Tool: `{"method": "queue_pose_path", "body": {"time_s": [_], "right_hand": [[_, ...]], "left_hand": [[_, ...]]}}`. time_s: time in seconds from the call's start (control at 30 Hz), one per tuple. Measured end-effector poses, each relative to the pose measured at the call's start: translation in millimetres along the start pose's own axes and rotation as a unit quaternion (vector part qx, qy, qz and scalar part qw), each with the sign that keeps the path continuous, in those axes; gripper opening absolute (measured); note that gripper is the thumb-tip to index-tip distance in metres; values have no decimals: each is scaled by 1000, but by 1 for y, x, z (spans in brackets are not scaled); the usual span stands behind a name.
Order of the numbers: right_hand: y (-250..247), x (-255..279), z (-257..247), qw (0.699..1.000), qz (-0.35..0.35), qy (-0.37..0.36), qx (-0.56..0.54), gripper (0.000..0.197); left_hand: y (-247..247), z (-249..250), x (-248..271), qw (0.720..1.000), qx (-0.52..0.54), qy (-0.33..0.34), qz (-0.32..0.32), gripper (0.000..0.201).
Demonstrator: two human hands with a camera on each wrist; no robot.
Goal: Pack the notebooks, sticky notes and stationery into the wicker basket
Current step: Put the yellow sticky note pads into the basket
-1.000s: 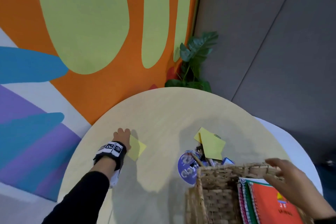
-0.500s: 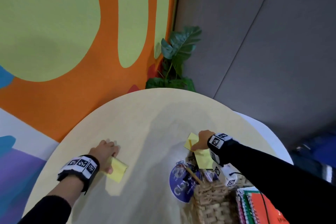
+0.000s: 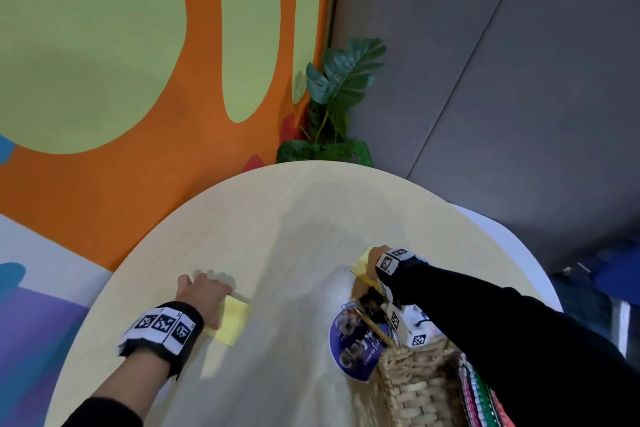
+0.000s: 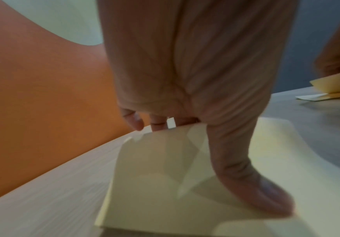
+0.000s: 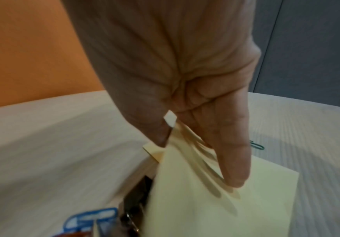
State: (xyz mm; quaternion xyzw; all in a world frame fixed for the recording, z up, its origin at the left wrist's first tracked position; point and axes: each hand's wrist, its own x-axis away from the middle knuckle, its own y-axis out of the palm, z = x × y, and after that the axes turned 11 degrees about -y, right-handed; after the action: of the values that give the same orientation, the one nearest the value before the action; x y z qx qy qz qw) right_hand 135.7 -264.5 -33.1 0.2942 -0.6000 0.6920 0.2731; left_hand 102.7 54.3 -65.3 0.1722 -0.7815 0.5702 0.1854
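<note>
On the left of the round table [image 3: 294, 218], my left hand [image 3: 204, 291] grips a yellow sticky note pad [image 3: 233, 321]. In the left wrist view the thumb [image 4: 256, 184] presses on the pad [image 4: 155, 184] and the fingers [image 4: 155, 123] curl over its far edge. My right hand [image 3: 377, 258] reaches over the wicker basket [image 3: 415, 388] to a second yellow sticky pad [image 3: 360, 263]. In the right wrist view that hand [image 5: 185, 144] pinches the pad's sheets [image 5: 205, 200], which bend upward. Spiral notebooks [image 3: 481, 392] stand in the basket.
A round blue label [image 3: 349, 347], a black binder clip [image 3: 369, 298] and a wooden stick [image 3: 377, 329] lie just beyond the basket. A green paper clip [image 5: 257, 145] lies past the right pad. A potted plant [image 3: 339, 97] stands behind the table's far edge.
My right hand left the basket rim, reached forward and took hold of the yellow notes beyond the basket. My left hand stayed on its pad and closed around it.
</note>
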Motion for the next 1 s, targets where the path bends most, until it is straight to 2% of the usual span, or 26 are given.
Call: {"method": "queue_pose_path", "body": {"time_s": [0.03, 0.1, 0.17, 0.27, 0.3, 0.37, 0.47, 0.53, 0.6, 0.7, 0.77, 0.83, 0.93, 1.0], "right_hand": [[1, -1, 3, 1000, 9, 4, -13, 10], [-9, 9, 2, 998, 61, -22, -25, 18], [-21, 37, 4, 990, 129, -26, -41, 9], [-34, 109, 21, 959, 247, -49, -128, 26], [-27, 134, 31, 945, 286, -57, -149, 23], [3, 178, 47, 922, 342, -58, -173, 4], [74, 214, 60, 931, 311, -38, -188, 9], [113, 214, 62, 944, 266, -37, -191, 17], [144, 198, 65, 956, 218, -19, -195, 34], [167, 176, 66, 963, 187, 13, -194, 37], [172, 169, 64, 962, 173, 16, -208, 27], [172, 168, 61, 967, 157, 21, -201, 32], [163, 181, 60, 972, 151, 49, -176, 31], [157, 194, 65, 966, 175, 68, -176, 55]], "left_hand": [[2, -1, 2, 1000, 4, 0, 4, 43], [4, -6, 7, 999, 34, -3, 13, 43], [2, -12, 15, 998, 57, -5, 20, 40], [-1, -14, 32, 992, 117, -7, 53, 34], [-1, -14, 39, 985, 164, -10, 56, 33], [-3, -10, 57, 957, 281, 1, 68, 28], [-13, 12, 97, 914, 391, 45, 100, 6], [-22, 34, 125, 889, 436, 82, 109, 11], [-29, 56, 149, 863, 479, 123, 98, 15], [-31, 87, 173, 825, 543, 150, 53, 13], [-29, 103, 185, 781, 603, 164, 0, 13], [-29, 116, 198, 742, 644, 175, -58, 15], [-29, 129, 211, 736, 648, 176, -83, 17], [-33, 135, 216, 738, 645, 184, -81, 20]]}}
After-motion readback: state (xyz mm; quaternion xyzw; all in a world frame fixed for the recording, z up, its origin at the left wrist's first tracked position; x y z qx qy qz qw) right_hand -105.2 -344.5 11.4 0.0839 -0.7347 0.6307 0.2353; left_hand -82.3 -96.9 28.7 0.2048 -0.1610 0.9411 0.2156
